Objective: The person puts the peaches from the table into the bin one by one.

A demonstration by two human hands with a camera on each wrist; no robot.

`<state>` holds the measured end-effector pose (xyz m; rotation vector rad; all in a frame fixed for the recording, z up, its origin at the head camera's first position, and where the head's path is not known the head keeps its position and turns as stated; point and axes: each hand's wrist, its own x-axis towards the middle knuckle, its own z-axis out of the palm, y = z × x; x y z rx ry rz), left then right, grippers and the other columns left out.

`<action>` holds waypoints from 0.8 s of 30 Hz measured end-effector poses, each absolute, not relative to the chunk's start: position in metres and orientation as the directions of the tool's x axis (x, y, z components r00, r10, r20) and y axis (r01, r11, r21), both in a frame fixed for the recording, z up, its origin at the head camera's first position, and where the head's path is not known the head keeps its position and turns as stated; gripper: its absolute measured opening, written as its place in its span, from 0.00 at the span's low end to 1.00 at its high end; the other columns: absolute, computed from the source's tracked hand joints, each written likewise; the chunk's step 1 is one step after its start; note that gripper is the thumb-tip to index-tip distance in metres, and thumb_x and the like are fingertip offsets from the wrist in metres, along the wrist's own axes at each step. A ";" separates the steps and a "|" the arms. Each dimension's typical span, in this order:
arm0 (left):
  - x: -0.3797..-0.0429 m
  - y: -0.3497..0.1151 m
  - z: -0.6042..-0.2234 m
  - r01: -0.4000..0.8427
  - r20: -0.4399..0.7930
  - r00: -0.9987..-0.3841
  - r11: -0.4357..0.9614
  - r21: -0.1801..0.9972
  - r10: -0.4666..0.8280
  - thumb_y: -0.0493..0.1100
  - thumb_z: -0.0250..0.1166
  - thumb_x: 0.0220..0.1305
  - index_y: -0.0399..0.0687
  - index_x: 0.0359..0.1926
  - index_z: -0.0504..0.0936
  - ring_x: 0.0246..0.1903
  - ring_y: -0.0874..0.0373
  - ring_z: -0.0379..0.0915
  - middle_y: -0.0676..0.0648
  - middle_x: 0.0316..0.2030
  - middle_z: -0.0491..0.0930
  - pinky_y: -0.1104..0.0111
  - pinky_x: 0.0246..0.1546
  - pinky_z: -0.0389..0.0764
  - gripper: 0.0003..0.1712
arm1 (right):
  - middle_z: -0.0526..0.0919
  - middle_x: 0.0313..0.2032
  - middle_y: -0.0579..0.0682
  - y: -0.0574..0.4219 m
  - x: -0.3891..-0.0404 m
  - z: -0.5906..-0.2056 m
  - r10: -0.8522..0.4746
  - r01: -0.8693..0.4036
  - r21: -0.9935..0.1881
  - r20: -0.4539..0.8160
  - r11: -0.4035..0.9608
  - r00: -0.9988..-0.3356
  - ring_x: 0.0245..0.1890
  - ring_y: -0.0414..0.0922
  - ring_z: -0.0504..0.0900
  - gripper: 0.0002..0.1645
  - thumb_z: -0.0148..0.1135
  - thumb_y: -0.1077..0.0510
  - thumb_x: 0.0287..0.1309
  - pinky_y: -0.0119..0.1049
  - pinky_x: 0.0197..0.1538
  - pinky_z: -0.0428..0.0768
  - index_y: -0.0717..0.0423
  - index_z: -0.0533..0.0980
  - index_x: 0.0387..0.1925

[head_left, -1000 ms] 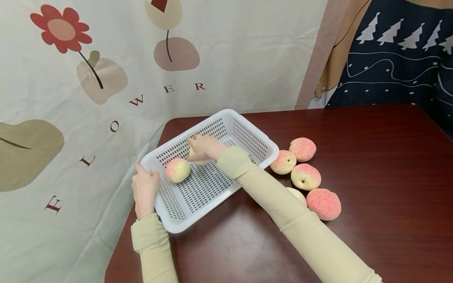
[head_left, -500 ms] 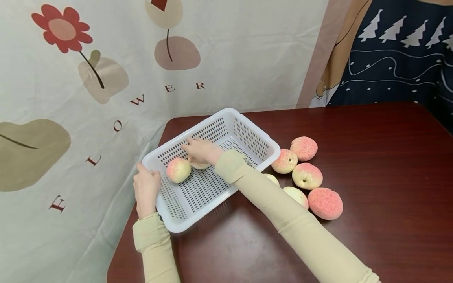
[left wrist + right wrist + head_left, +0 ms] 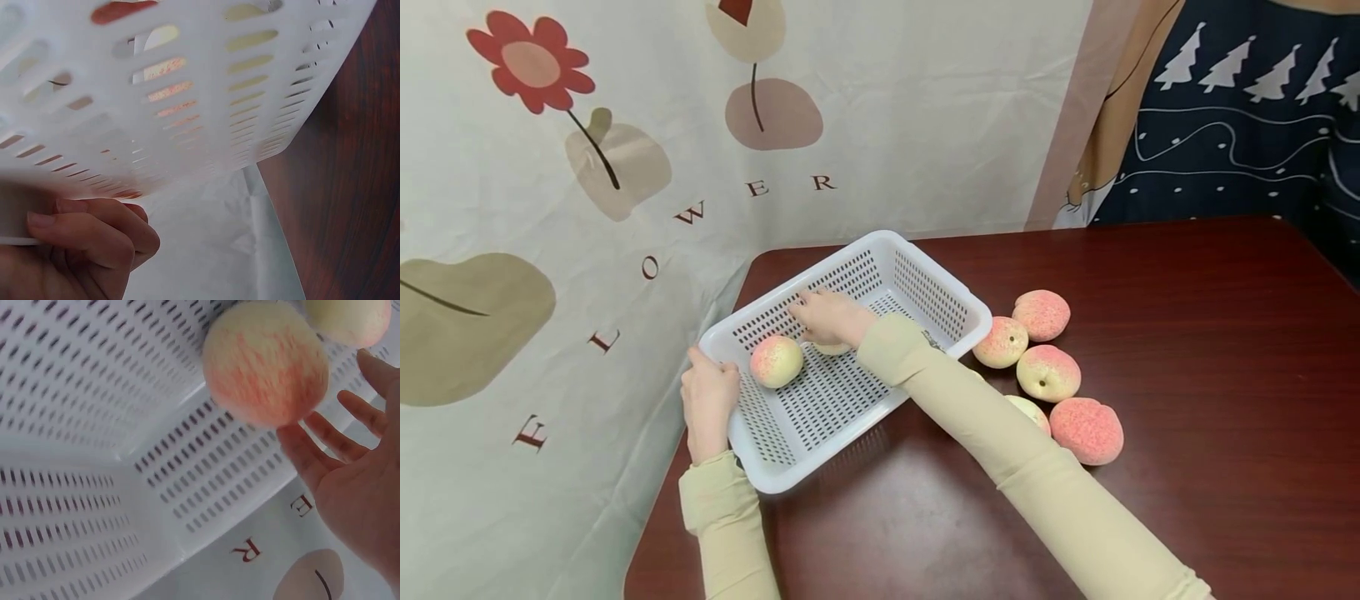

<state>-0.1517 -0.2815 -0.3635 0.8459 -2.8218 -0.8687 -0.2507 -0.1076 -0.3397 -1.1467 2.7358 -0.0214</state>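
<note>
Left hand [image 3: 709, 408] grips the white, slotted, plastic-looking basket [image 3: 767, 481] by its rim, near the table's [image 3: 1187, 417] far left corner; a hard tug could drag it over the left edge. Inside sits a round, blush-yellow peach [image 3: 777, 362]. Right hand [image 3: 831, 317], fingers loosely spread, seems to touch a second peach [image 3: 265, 365], which a nudge could roll into the first. Velvety-looking loose peaches [image 3: 1048, 374] cluster beside the basket's right end.

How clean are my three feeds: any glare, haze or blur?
Head view: mostly crisp, with a pale sheen on the table in front of the basket; left wrist view: the basket's wall looks milky, the left hand dimmer; right wrist view: slightly soft, the nearer peach lacking crisp edges.
</note>
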 end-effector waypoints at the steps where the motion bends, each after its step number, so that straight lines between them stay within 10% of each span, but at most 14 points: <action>1: -0.152 -0.282 -0.364 -0.485 -0.088 -0.846 0.690 0.538 -0.526 0.40 0.43 0.62 0.32 0.69 0.41 0.48 0.30 0.68 0.19 0.53 0.65 0.44 0.44 0.73 0.37 | 0.58 0.67 0.53 -0.107 -0.251 -0.338 -0.709 -0.707 -0.080 -0.158 0.703 -0.687 0.64 0.50 0.62 0.31 0.51 0.44 0.62 0.44 0.65 0.67 0.46 0.60 0.65; 24: -0.152 -0.282 -0.364 -0.479 -0.089 -0.852 0.697 0.533 -0.517 0.40 0.42 0.62 0.31 0.67 0.44 0.46 0.29 0.68 0.18 0.50 0.66 0.44 0.42 0.73 0.35 | 0.71 0.50 0.51 -0.035 -0.239 -0.283 -0.731 -0.727 -0.103 0.004 0.679 -0.683 0.43 0.46 0.75 0.26 0.50 0.44 0.63 0.40 0.45 0.79 0.49 0.65 0.60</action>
